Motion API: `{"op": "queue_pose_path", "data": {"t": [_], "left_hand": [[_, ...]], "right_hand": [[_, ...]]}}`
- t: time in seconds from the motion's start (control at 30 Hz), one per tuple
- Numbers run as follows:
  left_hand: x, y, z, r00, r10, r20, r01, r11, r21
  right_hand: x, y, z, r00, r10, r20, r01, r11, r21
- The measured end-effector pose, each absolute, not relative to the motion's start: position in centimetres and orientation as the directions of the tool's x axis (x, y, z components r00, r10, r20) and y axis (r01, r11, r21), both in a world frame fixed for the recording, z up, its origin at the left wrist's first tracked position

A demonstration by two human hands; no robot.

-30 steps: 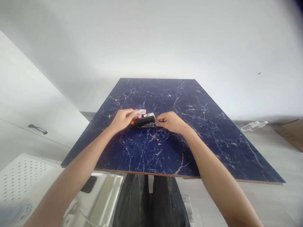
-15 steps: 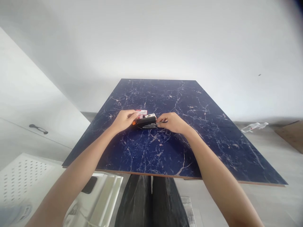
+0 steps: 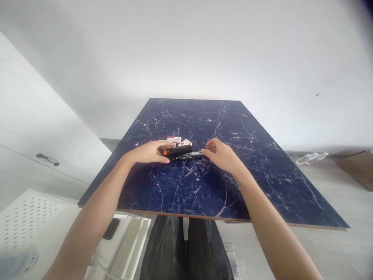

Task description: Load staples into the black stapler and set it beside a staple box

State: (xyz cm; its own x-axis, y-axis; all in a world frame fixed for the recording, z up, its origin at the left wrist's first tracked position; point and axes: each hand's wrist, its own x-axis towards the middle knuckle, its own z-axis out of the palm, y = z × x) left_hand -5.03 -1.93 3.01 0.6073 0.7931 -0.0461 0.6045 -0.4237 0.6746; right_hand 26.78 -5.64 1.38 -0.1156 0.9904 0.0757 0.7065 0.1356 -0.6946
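A black stapler (image 3: 180, 151) with an orange end lies lengthwise across the dark blue marbled table. From its right end a narrow metal slide (image 3: 196, 153) sticks out. My left hand (image 3: 148, 151) is closed around the orange end, fingers behind and thumb in front. My right hand (image 3: 220, 153) is at the slide's outer end; the thumb tip touches it, while the curled fingers sit above with a gap from the thumb. Just behind the stapler are a small red and white box (image 3: 174, 139) and another small white box (image 3: 185, 142), partly covered.
The table (image 3: 189, 186) has its far edge against a white wall. A white cabinet door with a dark handle (image 3: 48, 159) is on the left. On the floor to the right are a clear plastic bottle (image 3: 311, 158) and a brown board (image 3: 357, 169). A dark phone-like object (image 3: 111, 228) lies below left.
My right hand has moved right and its fingers have loosened; more of the metal slide shows. My left hand has come off the red and white box and shifted to the stapler's orange end.
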Motion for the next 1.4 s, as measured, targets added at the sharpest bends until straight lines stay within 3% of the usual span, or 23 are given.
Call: {"op": "queue_pose_path", "data": {"t": [0.17,0.37,0.5,0.6,0.7,0.77,0.83,1.0,1.2,1.33,1.4], "left_hand": [[-4.4,-1.9,2.5,0.607,0.795,0.012,0.601,-0.468,0.648],[-3.0,-2.9,2.1,0.594,0.801,0.077,0.56,-0.48,0.675],[1.3,-5.3,1.2,0.519,0.831,0.2,0.603,-0.522,0.603],[3.3,-6.2,1.3,0.533,0.817,0.223,0.611,-0.553,0.567],[1.1,-4.7,1.9,0.572,0.804,0.162,0.625,-0.555,0.549],[-1.8,-2.9,2.1,0.475,0.844,0.25,0.72,-0.536,0.44],[-4.4,-1.2,1.8,0.468,0.849,0.245,0.763,-0.528,0.373],[-3.9,-0.6,0.5,0.497,0.85,0.175,0.717,-0.516,0.469],[-0.1,-3.0,1.7,0.615,0.778,0.129,0.583,-0.558,0.59],[0.3,-3.4,2.0,0.635,0.772,0.008,0.526,-0.44,0.728],[0.8,-3.7,1.7,0.623,0.782,-0.018,0.55,-0.421,0.721]], "right_hand": [[22.4,-10.0,-0.9,-0.021,0.996,0.081,0.626,0.077,-0.776],[19.1,-10.6,-0.9,-0.048,0.988,0.147,0.68,0.14,-0.72],[20.9,-8.5,-0.8,-0.134,0.976,0.174,0.64,0.219,-0.737],[23.2,-6.7,-1.4,-0.119,0.987,0.106,0.57,0.155,-0.807],[25.3,-5.5,-2.5,-0.08,0.993,0.088,0.455,0.115,-0.883],[26.2,-4.9,-3.2,-0.07,0.993,0.094,0.368,0.113,-0.923],[26.5,-4.2,-3.7,-0.071,0.994,0.082,0.345,0.102,-0.933],[26.1,-2.5,-3.4,-0.044,0.998,0.042,0.447,0.058,-0.892],[26.3,-2.1,-3.1,-0.057,0.996,0.063,0.406,0.08,-0.91],[26.3,-2.1,-3.3,-0.076,0.995,0.065,0.405,0.09,-0.91],[26.3,-2.1,-3.3,-0.094,0.994,0.063,0.373,0.094,-0.923]]}}
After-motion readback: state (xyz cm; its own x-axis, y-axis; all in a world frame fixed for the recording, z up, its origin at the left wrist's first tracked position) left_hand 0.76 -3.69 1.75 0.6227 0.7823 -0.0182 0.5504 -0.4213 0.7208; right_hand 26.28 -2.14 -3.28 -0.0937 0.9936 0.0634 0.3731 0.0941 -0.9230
